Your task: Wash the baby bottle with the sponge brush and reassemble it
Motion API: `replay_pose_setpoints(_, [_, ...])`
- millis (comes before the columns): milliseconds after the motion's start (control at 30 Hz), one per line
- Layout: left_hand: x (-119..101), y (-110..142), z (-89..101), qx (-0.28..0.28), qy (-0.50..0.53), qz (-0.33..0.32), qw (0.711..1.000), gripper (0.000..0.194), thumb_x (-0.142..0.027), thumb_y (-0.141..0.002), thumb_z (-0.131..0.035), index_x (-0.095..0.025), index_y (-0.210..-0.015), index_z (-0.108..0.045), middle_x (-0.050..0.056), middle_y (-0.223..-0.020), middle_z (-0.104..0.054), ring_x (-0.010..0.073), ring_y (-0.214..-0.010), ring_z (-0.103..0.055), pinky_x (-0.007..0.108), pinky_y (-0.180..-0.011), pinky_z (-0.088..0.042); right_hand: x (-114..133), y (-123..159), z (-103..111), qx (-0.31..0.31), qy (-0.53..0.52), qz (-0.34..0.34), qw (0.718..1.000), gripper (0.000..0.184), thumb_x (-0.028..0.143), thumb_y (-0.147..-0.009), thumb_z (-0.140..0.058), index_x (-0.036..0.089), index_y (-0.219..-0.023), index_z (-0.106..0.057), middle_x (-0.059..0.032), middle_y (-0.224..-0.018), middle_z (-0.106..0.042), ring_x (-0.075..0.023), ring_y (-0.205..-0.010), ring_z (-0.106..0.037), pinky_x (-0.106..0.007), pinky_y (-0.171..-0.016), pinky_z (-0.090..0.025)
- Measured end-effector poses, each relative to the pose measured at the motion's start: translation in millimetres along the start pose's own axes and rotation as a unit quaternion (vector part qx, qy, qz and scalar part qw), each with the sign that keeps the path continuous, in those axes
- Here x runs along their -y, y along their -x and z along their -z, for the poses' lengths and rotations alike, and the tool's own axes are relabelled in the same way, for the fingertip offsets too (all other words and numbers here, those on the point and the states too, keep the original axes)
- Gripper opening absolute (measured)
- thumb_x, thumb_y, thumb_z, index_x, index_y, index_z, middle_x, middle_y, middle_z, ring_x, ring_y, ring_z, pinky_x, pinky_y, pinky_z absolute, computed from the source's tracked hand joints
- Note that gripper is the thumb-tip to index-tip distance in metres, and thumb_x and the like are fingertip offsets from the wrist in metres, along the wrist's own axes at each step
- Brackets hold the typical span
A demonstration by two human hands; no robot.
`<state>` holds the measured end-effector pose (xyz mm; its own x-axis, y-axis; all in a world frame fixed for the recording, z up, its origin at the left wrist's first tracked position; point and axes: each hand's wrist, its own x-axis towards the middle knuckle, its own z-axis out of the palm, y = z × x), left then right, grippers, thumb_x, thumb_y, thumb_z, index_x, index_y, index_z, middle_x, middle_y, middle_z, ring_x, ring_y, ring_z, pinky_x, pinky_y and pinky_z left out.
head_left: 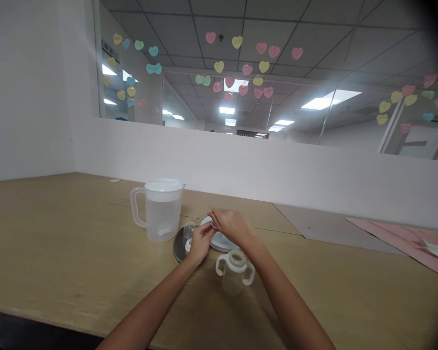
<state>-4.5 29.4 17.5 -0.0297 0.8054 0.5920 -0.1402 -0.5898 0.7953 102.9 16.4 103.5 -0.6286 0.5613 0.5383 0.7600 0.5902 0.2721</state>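
My left hand [200, 243] and my right hand [229, 224] meet above a pale blue-white round dish [222, 243], fingers closed together. A small pale round piece shows between them; its kind is mostly hidden by the fingers. Just in front stands a baby bottle [233, 282] with two white handles, upright, its neck uncovered. Left of my hands lies a dark round tray [178, 249], bearing a clear dome-shaped cap [189, 230] and a white ring-like part [188, 245], partly covered by my left hand.
A lidded clear plastic pitcher [163, 214] holding liquid stands left of the tray, its handle pointing left. A grey sheet [314, 226] and a pink cloth [397, 238] lie at the right of the wooden table [95, 257]. A white wall and window rise behind.
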Motion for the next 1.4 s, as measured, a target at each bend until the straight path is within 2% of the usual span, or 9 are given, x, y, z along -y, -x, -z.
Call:
replay_pose_setpoints(200, [-3.4, 2.4, -1.7, 0.006, -0.048, -0.018, 0.999, 0.026, -0.033, -0.073, -0.055, -0.011, -0.079, -0.067, 0.004, -0.073, -0.066, 0.0166, -0.070, -0.056, 0.025, -0.066, -0.044, 9.4, 8.5, 19.8, -0.162, -0.036, 0.003, 0.986, 0.042, 0.034, -0.092, -0.024, 0.015, -0.068, -0.053, -0.0053, -0.055, -0.056, -0.0107, -0.049, -0.048, -0.023, -0.050, -0.028])
replay_pose_setpoints(333, [1.1, 5.3, -1.0, 0.012, -0.087, 0.007, 0.996, 0.024, -0.032, -0.072, -0.057, -0.013, -0.082, -0.068, 0.004, -0.080, -0.067, 0.0177, -0.075, -0.057, 0.026, -0.071, -0.044, 2.7, 19.9, 50.8, -0.392, -0.132, -0.096, 0.906, 0.037, 0.037, -0.090, -0.030, 0.016, -0.068, -0.052, -0.0014, -0.053, -0.054, -0.0084, -0.047, -0.048, -0.020, -0.051, -0.034])
replay_pose_setpoints(400, [4.3, 5.2, 0.3, -0.009, -0.090, 0.009, 0.996, 0.024, -0.033, -0.071, -0.057, -0.013, -0.082, -0.068, 0.005, -0.084, -0.067, 0.0178, -0.077, -0.058, 0.026, -0.072, -0.044, -10.6, 21.8, 57.0, -0.417, -0.195, -0.139, 0.877, 0.033, 0.037, -0.088, -0.033, 0.016, -0.070, -0.051, 0.0009, -0.053, -0.053, -0.0073, -0.046, -0.048, -0.018, -0.049, -0.036])
replay_pose_setpoints(500, [9.6, 4.7, 1.9, -0.018, -0.090, 0.013, 0.996, 0.024, -0.033, -0.072, -0.056, -0.013, -0.082, -0.067, 0.005, -0.083, -0.067, 0.0173, -0.078, -0.059, 0.026, -0.072, -0.045, -40.6, 18.0, 38.9, -0.338, -0.301, -0.230, 0.862, 0.033, 0.040, -0.085, -0.037, 0.016, -0.067, -0.051, 0.0016, -0.054, -0.053, -0.0069, -0.044, -0.049, -0.017, -0.045, -0.038])
replay_pose_setpoints(567, [13.4, 5.1, 2.1, -0.001, -0.080, 0.020, 0.997, 0.025, -0.032, -0.073, -0.056, -0.013, -0.086, -0.066, 0.006, -0.085, -0.067, 0.0171, -0.079, -0.059, 0.025, -0.073, -0.045, -60.8, 13.7, 11.5, -0.224, -0.394, -0.275, 0.848, 0.031, 0.039, -0.084, -0.039, 0.015, -0.069, -0.052, 0.0008, -0.055, -0.055, -0.0070, -0.042, -0.049, -0.016, -0.039, -0.038])
replay_pose_setpoints(667, [17.9, 7.1, 1.0, 0.032, -0.059, 0.031, 0.997, 0.027, -0.030, -0.074, -0.055, -0.014, -0.092, -0.064, 0.006, -0.089, -0.066, 0.0171, -0.082, -0.059, 0.026, -0.074, -0.045, -81.1, 9.7, -33.7, -0.039, -0.496, -0.366, 0.787, 0.017, 0.027, -0.080, -0.046, 0.013, -0.072, -0.051, -0.0020, -0.062, -0.059, -0.0067, -0.041, -0.051, -0.015, -0.034, -0.038])
replay_pose_setpoints(833, [18.2, 10.5, -1.2, 0.048, -0.087, 0.036, 0.994, 0.024, -0.030, -0.072, -0.057, -0.012, -0.086, -0.065, 0.006, -0.085, -0.066, 0.0174, -0.079, -0.059, 0.026, -0.073, -0.045, -90.1, 12.9, -78.3, 0.049, -0.503, -0.384, 0.773, 0.013, 0.018, -0.078, -0.047, 0.010, -0.070, -0.054, -0.0073, -0.065, -0.064, -0.0085, -0.044, -0.056, -0.018, -0.040, -0.045])
replay_pose_setpoints(1133, [17.8, 11.4, -1.9, -0.017, -0.084, 0.019, 0.996, 0.023, -0.035, -0.072, -0.058, -0.015, -0.082, -0.055, 0.003, -0.075, -0.065, 0.0143, -0.073, -0.060, 0.023, -0.067, -0.043, -96.6, 23.1, -95.8, 0.074, -0.303, -0.379, 0.871, 0.018, 0.007, -0.072, -0.046, 0.012, -0.078, -0.061, -0.0053, -0.070, -0.065, -0.0120, -0.064, -0.061, -0.020, -0.062, -0.045])
replay_pose_setpoints(1400, [9.3, 16.5, -3.4, -0.042, -0.141, 0.010, 0.989, 0.021, -0.035, -0.074, -0.055, -0.016, -0.084, -0.055, 0.002, -0.076, -0.066, 0.0143, -0.073, -0.060, 0.023, -0.067, -0.042, -84.0, 28.3, -85.4, 0.099, -0.132, -0.323, 0.932, 0.017, 0.011, -0.073, -0.050, 0.011, -0.082, -0.064, -0.0168, -0.098, -0.059, -0.0277, -0.102, -0.048, -0.037, -0.082, -0.037])
